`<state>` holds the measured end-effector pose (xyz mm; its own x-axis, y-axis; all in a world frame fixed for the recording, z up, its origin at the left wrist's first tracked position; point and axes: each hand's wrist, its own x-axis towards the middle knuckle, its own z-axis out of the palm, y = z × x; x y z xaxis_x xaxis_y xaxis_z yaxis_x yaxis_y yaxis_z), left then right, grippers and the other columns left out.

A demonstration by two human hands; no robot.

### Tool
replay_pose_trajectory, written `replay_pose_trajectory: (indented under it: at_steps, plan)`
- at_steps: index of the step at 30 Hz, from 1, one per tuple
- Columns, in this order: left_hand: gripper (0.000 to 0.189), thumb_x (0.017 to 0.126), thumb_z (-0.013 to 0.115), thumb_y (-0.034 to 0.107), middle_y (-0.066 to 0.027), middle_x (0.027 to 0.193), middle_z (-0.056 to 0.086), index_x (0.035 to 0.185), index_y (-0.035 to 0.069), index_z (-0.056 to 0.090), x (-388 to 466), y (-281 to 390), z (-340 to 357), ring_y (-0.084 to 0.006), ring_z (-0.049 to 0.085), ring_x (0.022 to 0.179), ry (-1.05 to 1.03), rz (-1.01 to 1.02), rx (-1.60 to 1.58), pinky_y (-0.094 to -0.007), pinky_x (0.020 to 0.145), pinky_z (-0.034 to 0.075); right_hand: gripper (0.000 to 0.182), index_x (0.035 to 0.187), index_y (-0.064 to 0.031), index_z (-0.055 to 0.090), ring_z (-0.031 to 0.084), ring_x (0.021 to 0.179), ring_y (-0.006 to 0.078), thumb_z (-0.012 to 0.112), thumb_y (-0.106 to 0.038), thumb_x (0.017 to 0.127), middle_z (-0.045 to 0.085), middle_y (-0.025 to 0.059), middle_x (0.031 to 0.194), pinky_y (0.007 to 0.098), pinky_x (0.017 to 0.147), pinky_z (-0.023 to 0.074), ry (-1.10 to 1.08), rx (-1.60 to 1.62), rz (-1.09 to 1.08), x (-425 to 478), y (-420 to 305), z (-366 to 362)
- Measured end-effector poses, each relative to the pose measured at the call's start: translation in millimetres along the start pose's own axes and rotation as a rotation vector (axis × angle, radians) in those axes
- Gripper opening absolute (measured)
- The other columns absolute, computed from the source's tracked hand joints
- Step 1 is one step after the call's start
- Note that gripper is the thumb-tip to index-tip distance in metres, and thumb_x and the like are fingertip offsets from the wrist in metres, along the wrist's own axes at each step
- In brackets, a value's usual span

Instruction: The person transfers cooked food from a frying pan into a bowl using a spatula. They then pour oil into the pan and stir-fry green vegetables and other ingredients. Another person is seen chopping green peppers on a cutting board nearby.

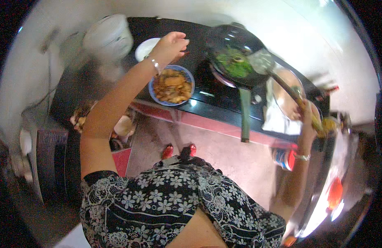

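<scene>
My right hand (306, 119) is closed around the handle of a long spatula (287, 85). The spatula's broad blade is at the near right side of a dark wok (259, 79) and looks blurred. Chopped green vegetables (236, 63) lie in the wok, whose flat handle (245, 114) points back towards me over the counter edge. My left hand (172, 46) hovers left of the wok with loosely bent fingers, and I see nothing in it. Partly behind that wrist is a white bowl (145, 49). A blue-rimmed bowl of browned food (172, 86) sits below it.
The black counter (197, 38) runs along the wall. A white rice-cooker-like appliance (110, 35) stands at the back left. Right of the wok are a round wooden board (287, 80) and a white cloth or paper (279, 122). A can (284, 158) is below the counter's right side.
</scene>
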<state>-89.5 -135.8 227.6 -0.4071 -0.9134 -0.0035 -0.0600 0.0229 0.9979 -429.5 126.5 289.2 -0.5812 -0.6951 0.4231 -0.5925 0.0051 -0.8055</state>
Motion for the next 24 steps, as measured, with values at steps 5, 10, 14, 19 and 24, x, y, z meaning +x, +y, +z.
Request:
replay_pose_trajectory:
  at_steps: [5, 10, 14, 19, 24]
  plan:
    - [0.030, 0.082, 0.055, 0.022, -0.0072, 0.086, 0.059, 0.105, 0.002, 0.053, -77, -11, -148, -0.0129, 0.058, 0.075, 0.380, 0.108, 0.253, -0.0257, 0.066, 0.049, 0.025, 0.099, -0.0030, 0.057, 0.056, 0.076, 0.0171, 0.047, -0.023, 0.086, 0.059, 0.0072, 0.089, 0.0258, 0.062, 0.0476, -0.061, -0.118, -0.063, 6, 10, -32]
    - [0.028, 0.080, 0.057, 0.026, -0.0085, 0.088, 0.062, 0.098, 0.005, 0.059, -207, -68, -332, -0.0179, 0.060, 0.078, 0.764, -0.026, 0.677, -0.0296, 0.068, 0.048, 0.049, 0.125, -0.0020, 0.034, 0.038, 0.116, 0.0268, 0.045, -0.029, 0.086, 0.039, 0.0155, 0.124, 0.0369, 0.096, 0.0308, -0.246, -0.202, -0.003, -37, -20, -32]
    - [0.026, 0.076, 0.059, 0.023, -0.0105, 0.090, 0.062, 0.095, 0.005, 0.060, -249, -109, -363, -0.0237, 0.059, 0.084, 0.790, -0.168, 0.857, -0.0331, 0.074, 0.046, 0.048, 0.127, -0.0032, 0.029, 0.035, 0.118, 0.0272, 0.042, -0.025, 0.086, 0.035, 0.0154, 0.127, 0.0377, 0.098, 0.0288, -0.253, -0.159, -0.017, -21, -12, -25]
    - [0.026, 0.073, 0.061, 0.022, -0.0105, 0.093, 0.061, 0.095, 0.006, 0.060, -252, -129, -370, -0.0266, 0.058, 0.086, 0.691, -0.221, 0.864, -0.0345, 0.076, 0.045, 0.048, 0.130, -0.0047, 0.024, 0.031, 0.121, 0.0278, 0.037, -0.021, 0.087, 0.029, 0.0153, 0.131, 0.0386, 0.100, 0.0263, -0.276, -0.175, -0.005, -11, -15, -24]
    - [0.030, 0.071, 0.064, 0.025, -0.0099, 0.091, 0.061, 0.096, 0.008, 0.058, -247, -147, -379, -0.0219, 0.058, 0.085, 0.632, -0.221, 1.083, -0.0313, 0.075, 0.046, 0.048, 0.133, -0.0062, 0.018, 0.028, 0.123, 0.0283, 0.032, -0.017, 0.088, 0.023, 0.0152, 0.135, 0.0395, 0.102, 0.0238, -0.303, -0.176, 0.004, -6, -10, -30]
